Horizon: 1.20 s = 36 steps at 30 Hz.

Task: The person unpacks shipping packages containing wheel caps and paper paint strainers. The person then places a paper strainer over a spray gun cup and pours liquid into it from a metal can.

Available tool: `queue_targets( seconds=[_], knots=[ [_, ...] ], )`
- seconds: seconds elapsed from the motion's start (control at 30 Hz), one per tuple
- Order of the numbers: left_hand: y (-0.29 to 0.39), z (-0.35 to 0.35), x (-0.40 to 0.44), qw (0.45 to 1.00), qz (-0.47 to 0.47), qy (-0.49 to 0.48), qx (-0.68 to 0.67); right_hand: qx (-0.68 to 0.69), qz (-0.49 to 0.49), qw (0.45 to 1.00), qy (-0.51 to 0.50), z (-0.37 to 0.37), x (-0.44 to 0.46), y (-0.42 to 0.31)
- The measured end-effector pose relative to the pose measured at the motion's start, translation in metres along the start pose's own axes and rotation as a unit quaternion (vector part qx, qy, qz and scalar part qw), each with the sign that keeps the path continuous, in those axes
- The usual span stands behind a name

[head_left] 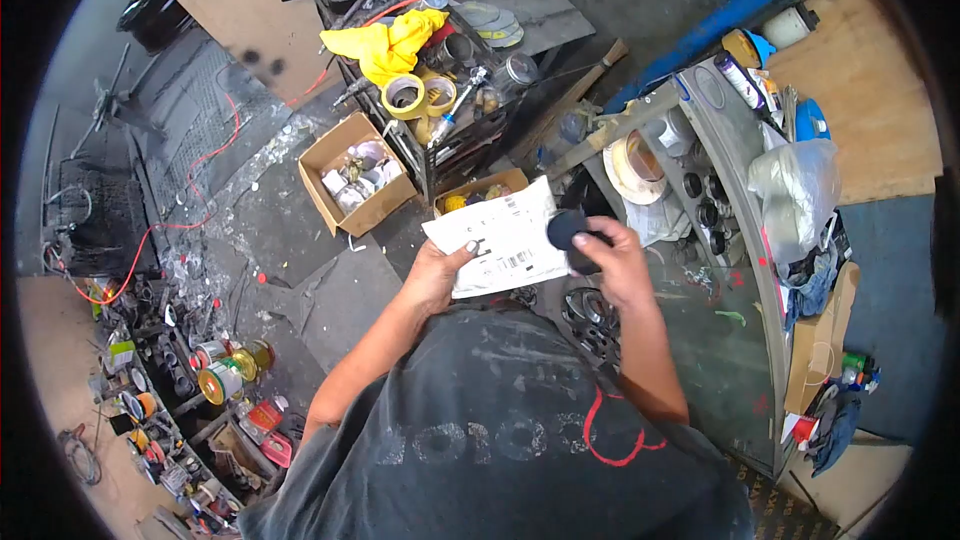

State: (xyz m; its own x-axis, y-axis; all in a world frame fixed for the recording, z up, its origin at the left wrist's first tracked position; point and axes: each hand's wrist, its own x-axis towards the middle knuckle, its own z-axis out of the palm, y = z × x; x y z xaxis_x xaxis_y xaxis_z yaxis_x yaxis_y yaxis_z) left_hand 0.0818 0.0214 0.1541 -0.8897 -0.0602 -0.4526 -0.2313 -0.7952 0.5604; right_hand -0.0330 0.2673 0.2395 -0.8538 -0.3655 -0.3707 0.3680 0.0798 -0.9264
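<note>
A worker's left hand (437, 275) grips a white labelled packet (508, 232) as the right hand's (620, 262) fingers hold dark round pieces (567, 230) at its edge. Beyond the left fingers, an open cardboard box (376, 207) sits on the floor (270, 240).

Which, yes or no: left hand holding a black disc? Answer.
No, the left hand grips white printed packaging; the right hand holds the disc.

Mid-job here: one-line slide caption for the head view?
Left hand holds a white labelled package, right hand a dark disc, with an open cardboard box beyond.
</note>
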Motion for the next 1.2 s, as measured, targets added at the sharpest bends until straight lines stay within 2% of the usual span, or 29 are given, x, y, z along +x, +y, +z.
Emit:
queue_targets(
  seconds=[0.07,0.13,0.2,0.27,0.33,0.4,0.47,0.5,0.53,0.6,0.73,0.77,0.8,0.83,0.87,0.9,1.0,1.03,1.1,1.13,1.2],
  knots=[
    [0.0,-0.014,0.003,1.0,0.0,-0.025,-0.017,0.081,0.007,0.996,0.033,-0.006,-0.005,-0.017],
    [0.001,-0.022,0.004,0.995,-0.015,-0.062,-0.08,0.069,-0.021,0.997,0.028,-0.015,-0.006,-0.024],
    [-0.001,-0.03,0.004,0.994,-0.028,-0.074,-0.078,0.039,-0.006,0.999,0.004,-0.018,-0.01,-0.028],
    [-0.006,-0.045,0.01,0.993,-0.044,-0.083,-0.073,0.012,-0.048,0.999,0.009,-0.014,-0.012,-0.023],
    [-0.005,-0.054,0.015,0.986,-0.057,-0.104,-0.116,0.047,0.013,0.997,-0.056,-0.002,-0.018,-0.033],
    [-0.006,-0.036,0.015,0.919,-0.07,-0.224,-0.317,0.028,-0.002,0.995,-0.092,0.003,-0.015,-0.029],
    [-0.001,-0.027,0.013,0.91,-0.074,-0.244,-0.328,-0.11,-0.08,0.981,-0.141,0.01,-0.011,-0.02],
    [0.0,-0.026,0.013,0.901,-0.088,-0.244,-0.349,-0.096,-0.013,0.981,-0.167,0.015,-0.012,-0.023],
    [0.001,-0.025,0.014,0.903,-0.091,-0.241,-0.344,-0.09,-0.013,0.982,-0.167,0.018,-0.01,-0.019],
    [0.002,-0.023,0.015,0.901,-0.092,-0.243,-0.347,-0.176,0.021,0.967,-0.183,0.027,-0.006,-0.013],
    [0.005,-0.011,0.014,0.915,-0.092,-0.219,-0.327,-0.245,0.003,0.947,-0.205,0.043,-0.003,-0.021],
    [0.004,-0.004,0.014,0.918,-0.063,-0.213,-0.33,-0.274,-0.014,0.939,-0.208,0.044,0.002,-0.014],
    [0.005,-0.009,0.024,0.931,-0.072,-0.225,-0.279,-0.275,-0.014,0.939,-0.207,0.044,0.004,-0.013],
    [0.0,-0.013,0.024,0.987,-0.063,-0.085,-0.12,-0.265,-0.006,0.942,-0.207,0.044,0.005,-0.012],
    [-0.006,-0.017,0.024,0.996,-0.051,0.059,0.044,-0.256,0.003,0.944,-0.208,0.043,0.007,-0.011],
    [-0.005,-0.016,0.026,0.998,-0.029,0.032,0.034,-0.258,0.003,0.944,-0.208,0.04,0.009,-0.01],
    [-0.011,-0.012,0.027,0.989,0.024,0.126,0.072,-0.243,-0.037,0.953,-0.176,0.033,0.013,-0.005],
    [-0.014,-0.026,0.027,0.99,0.024,0.123,0.068,-0.223,-0.021,0.961,-0.165,0.031,0.013,-0.005],
    [-0.03,-0.064,0.038,0.976,0.059,0.139,0.155,-0.204,0.003,0.968,-0.145,0.024,0.009,-0.015],
    [-0.018,-0.042,0.028,0.973,0.073,0.143,0.163,-0.206,0.024,0.964,-0.164,0.022,0.009,-0.02],
    [-0.014,-0.034,0.025,0.976,0.089,0.115,0.164,-0.232,-0.02,0.96,-0.155,0.02,0.011,-0.008]
  ],
)
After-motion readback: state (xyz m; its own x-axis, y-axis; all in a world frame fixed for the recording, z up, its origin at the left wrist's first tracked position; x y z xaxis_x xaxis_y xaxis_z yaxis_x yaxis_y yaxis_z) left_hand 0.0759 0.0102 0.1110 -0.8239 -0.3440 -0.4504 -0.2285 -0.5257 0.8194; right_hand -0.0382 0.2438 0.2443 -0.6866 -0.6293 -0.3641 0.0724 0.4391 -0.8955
